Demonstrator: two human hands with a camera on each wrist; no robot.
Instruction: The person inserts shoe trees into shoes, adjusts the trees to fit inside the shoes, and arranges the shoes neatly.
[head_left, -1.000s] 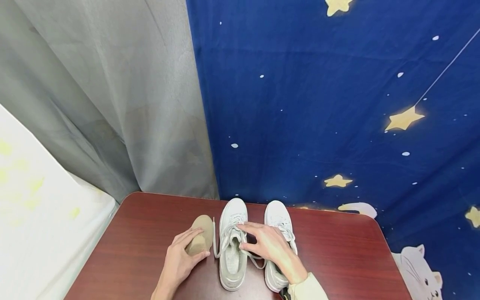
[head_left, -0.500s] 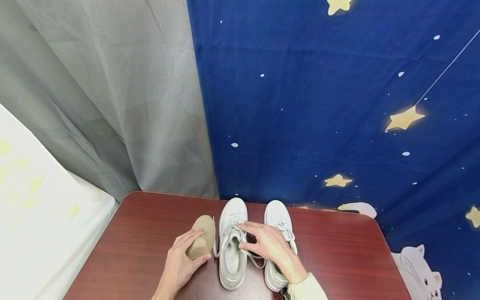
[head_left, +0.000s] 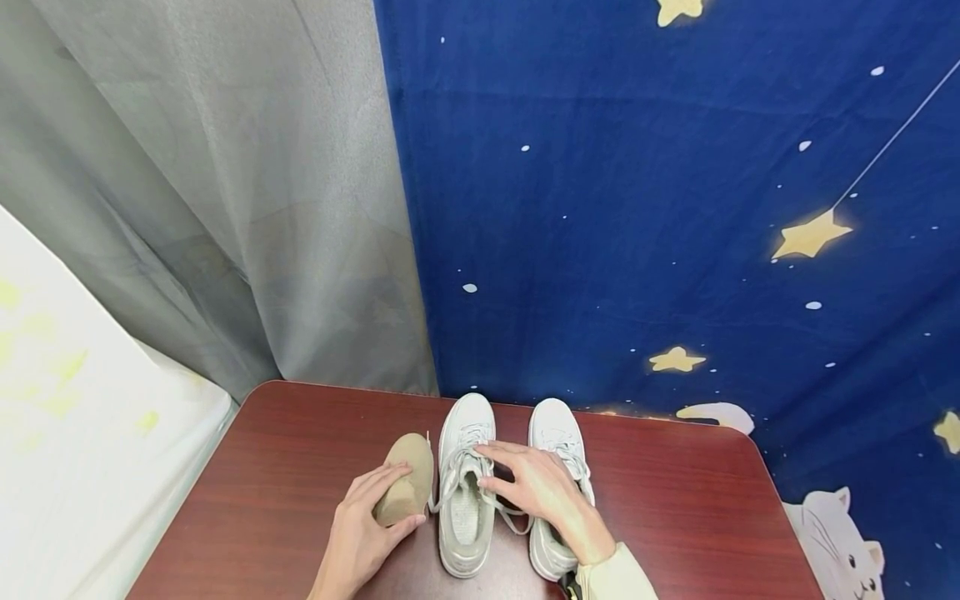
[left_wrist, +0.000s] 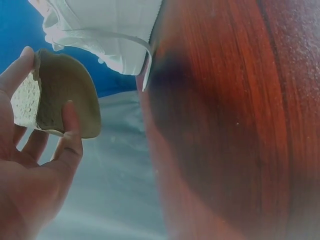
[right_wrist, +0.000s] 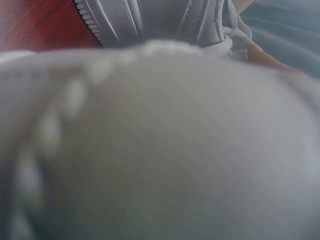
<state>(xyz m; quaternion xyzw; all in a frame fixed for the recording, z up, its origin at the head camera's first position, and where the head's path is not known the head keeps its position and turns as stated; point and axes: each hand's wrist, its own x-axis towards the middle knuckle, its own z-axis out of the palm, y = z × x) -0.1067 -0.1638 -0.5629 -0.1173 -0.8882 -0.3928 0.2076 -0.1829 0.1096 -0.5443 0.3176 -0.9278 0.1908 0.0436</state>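
Observation:
In the head view my left hand (head_left: pixel 362 525) holds a beige, rounded toe-shaped shoe insert (head_left: pixel 411 475) between thumb and fingers, just left of the nearer white sneaker. The left wrist view shows the insert (left_wrist: pixel 75 100) with a smooth curved face and a rough, speckled cut end; the thumb and fingertips grip its edges. My right hand (head_left: pixel 542 487) grips the left white sneaker (head_left: pixel 467 550) at its tongue and lace area, thumb at the opening's right edge. Its grey laces hang loose at the sides. A blurred white shoe surface (right_wrist: pixel 175 150) fills most of the right wrist view.
A second white sneaker (head_left: pixel 555 425) stands to the right, partly covered by my right hand and forearm. Both sneakers point to the far edge of the reddish-brown table (head_left: pixel 675 517). Behind it hang a grey curtain (head_left: pixel 337 250) and a blue starry cloth (head_left: pixel 600 208).
My left hand and the insert have shifted slightly to the right, closer to the left sneaker. The right hand and both sneakers have stayed in place.

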